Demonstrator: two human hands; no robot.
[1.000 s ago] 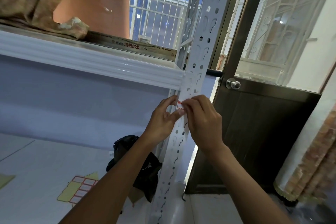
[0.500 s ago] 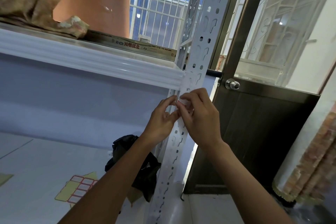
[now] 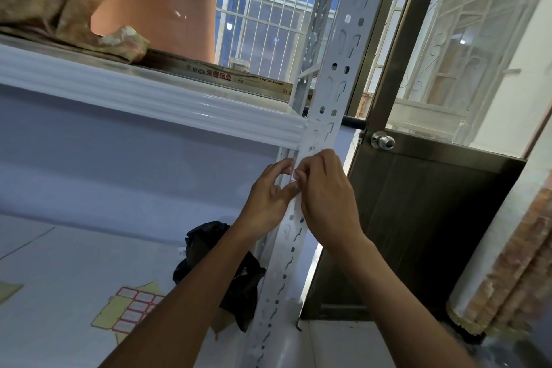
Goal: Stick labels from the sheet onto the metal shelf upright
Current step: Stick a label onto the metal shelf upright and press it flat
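The white perforated metal shelf upright (image 3: 339,63) runs from top to bottom through the middle of the view. Both hands meet on it just below the shelf board's front edge. My left hand (image 3: 268,197) pinches at the upright's left flange, and my right hand (image 3: 325,194) covers its front face, fingertips pressed against the metal. A small white label with a red border (image 3: 294,175) shows between the fingertips, mostly hidden. The yellow-backed label sheet (image 3: 131,308), with several red-framed labels, lies on the lower shelf at bottom left.
A white shelf board (image 3: 149,98) crosses at the left with an orange pot (image 3: 158,3) and crumpled cloth on top. A black bag (image 3: 239,284) lies by the upright's foot. A brown door with a round knob (image 3: 382,141) stands right of the upright.
Both hands have shifted slightly upward on the upright. The red edge of the label is less exposed, with my right fingers now covering more of it.
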